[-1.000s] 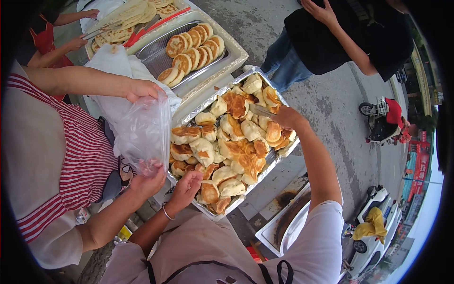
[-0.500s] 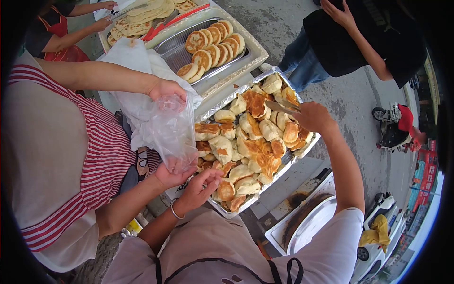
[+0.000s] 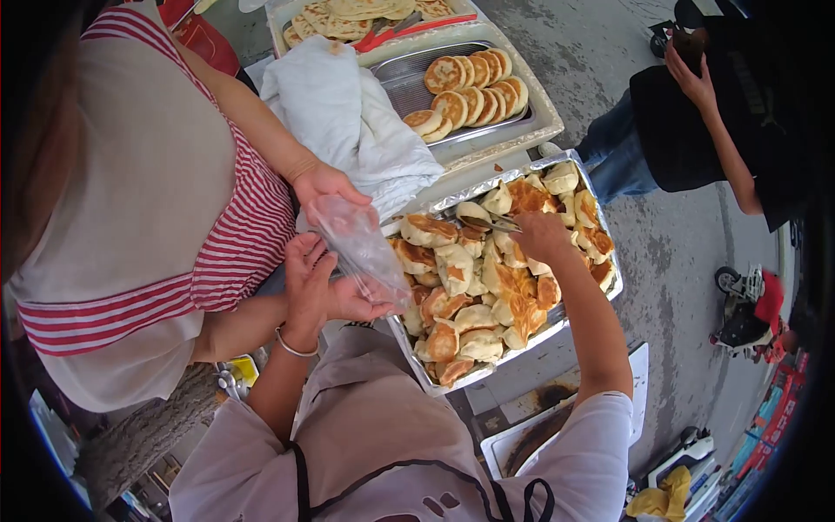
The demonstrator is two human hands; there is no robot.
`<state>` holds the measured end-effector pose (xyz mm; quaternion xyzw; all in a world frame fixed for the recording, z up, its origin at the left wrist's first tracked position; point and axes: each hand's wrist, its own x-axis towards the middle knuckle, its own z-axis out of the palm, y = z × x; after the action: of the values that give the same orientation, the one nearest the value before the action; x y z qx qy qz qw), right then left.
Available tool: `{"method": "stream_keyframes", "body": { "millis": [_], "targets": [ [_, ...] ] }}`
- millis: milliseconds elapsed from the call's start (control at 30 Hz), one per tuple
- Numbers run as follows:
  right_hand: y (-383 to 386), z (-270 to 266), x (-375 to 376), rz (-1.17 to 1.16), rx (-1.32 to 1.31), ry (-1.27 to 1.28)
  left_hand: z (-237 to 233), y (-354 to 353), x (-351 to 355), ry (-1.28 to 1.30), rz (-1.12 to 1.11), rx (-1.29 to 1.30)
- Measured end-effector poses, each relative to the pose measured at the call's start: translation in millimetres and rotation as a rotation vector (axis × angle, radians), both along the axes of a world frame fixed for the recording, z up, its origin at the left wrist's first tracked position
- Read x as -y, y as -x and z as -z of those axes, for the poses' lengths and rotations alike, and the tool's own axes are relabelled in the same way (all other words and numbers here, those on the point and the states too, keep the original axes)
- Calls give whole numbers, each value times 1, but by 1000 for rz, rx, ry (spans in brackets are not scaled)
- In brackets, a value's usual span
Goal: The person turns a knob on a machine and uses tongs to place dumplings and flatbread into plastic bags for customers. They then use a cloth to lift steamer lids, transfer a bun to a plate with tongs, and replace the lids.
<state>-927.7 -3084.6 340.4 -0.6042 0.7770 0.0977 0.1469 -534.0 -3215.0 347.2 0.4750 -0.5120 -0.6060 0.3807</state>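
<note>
My right hand is closed round metal tongs. Their tips are right at a pan-fried bun near the left edge of a foil-lined tray full of browned buns. My left hand, with a bracelet at the wrist, is raised at the near side of a clear plastic bag, its fingers loosely bent and apart, overlapping the bag's edge. A co-worker in a striped apron holds the bag with one hand above and the other hand below.
Beyond the buns stands a crate holding a metal tray of round flatbreads, a white cloth draped over its corner. Larger flatbreads lie farther back. A person in black stands at the far right. A stained pan sits nearer me.
My left hand has moved from the tray's edge up to the bag. The tongs have shifted toward the tray's left side. The co-worker has drawn the bag closer in. The view has turned left.
</note>
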Motion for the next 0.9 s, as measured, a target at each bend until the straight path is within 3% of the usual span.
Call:
{"method": "stream_keyframes", "body": {
  "millis": [67,100,167,233,300,400,567,667,733,800,900],
  "targets": [
    [10,-27,-19,77,98,65,18,-12,5,-170,27,-87],
    [11,-39,-29,105,158,107,-4,-5,6,-328,32,-62],
    [-5,-79,-46,259,385,189,-42,13,-5,-239,207,88],
    [-23,-110,-58,343,534,227,-48,29,-6,-269,293,67],
    [-50,-131,-63,325,649,237,-39,39,-7,-439,291,-112],
    [-86,-135,-58,86,527,419,-13,31,2,-327,352,29],
    [-130,-120,-34,8,235,208,-18,34,-5,-300,187,-100],
    [-93,-147,-71,192,350,307,-26,36,-5,-293,176,-123],
    [-53,-157,-98,388,231,196,-31,38,-6,-299,173,-135],
    [6,-124,-130,456,72,115,-31,40,-6,-296,170,-157],
    [55,-105,-122,819,348,-94,-32,42,-5,-263,191,-176]
  ]
}}
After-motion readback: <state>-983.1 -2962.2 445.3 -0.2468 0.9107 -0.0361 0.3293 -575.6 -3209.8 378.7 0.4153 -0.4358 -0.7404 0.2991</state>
